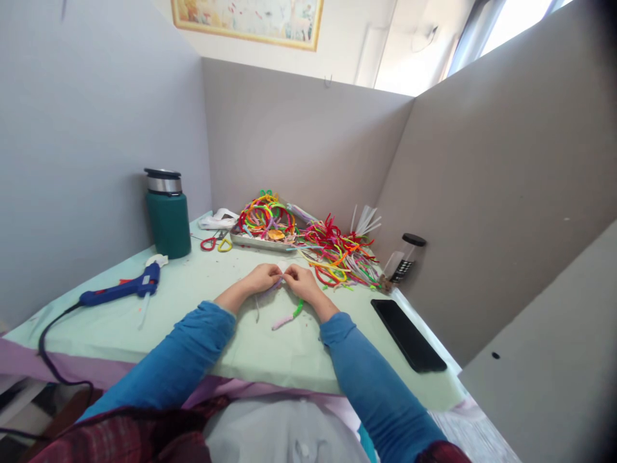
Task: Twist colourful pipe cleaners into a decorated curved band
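My left hand (263, 278) and my right hand (299, 281) meet over the middle of the table, fingertips pinched close together. Between them is a thin pale purple pipe cleaner (270, 290), its loose end hanging below my left hand. The fingers cover most of the part they grip. Just under my right hand, a short pipe cleaner piece (284, 322), pink at one end and green at the other, lies on the pale green table cover (260, 360); whether it joins what I hold, I cannot tell.
A metal tray (263, 244) of colourful craft pieces and a heap of pipe cleaners (340, 254) stand behind my hands. Leftward are a blue glue gun (123, 288) with cord, a green bottle (168, 218) and scissors (216, 244). A black phone (409, 335) lies right. Grey partitions (308, 135) enclose the table.
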The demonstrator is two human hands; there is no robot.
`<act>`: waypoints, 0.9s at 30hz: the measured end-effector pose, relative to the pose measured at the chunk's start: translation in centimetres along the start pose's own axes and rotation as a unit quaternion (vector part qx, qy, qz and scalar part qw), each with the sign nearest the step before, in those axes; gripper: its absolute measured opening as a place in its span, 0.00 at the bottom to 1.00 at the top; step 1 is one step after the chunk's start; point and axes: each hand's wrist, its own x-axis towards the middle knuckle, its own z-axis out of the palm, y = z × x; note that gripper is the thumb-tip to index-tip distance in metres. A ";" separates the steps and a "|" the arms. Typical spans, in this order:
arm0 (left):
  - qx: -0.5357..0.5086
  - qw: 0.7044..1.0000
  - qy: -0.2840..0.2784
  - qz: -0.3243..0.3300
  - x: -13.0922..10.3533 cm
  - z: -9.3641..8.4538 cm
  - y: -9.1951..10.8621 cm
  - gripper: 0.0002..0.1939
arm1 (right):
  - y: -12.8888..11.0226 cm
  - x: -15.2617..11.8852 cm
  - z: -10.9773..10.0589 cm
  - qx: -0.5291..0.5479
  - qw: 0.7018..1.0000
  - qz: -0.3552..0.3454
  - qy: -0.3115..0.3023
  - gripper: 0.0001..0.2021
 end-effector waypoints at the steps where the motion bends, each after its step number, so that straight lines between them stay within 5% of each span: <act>1: 0.004 1.000 0.000 0.002 0.0 0.0 0.0 0.11 | 0.0 0.0 0.0 0.000 1.000 -0.001 0.001 0.06; 27: 0.036 0.996 0.066 0.042 0.0 0.1 -0.3 0.11 | 0.1 0.1 0.0 0.016 1.000 -0.021 0.004 0.07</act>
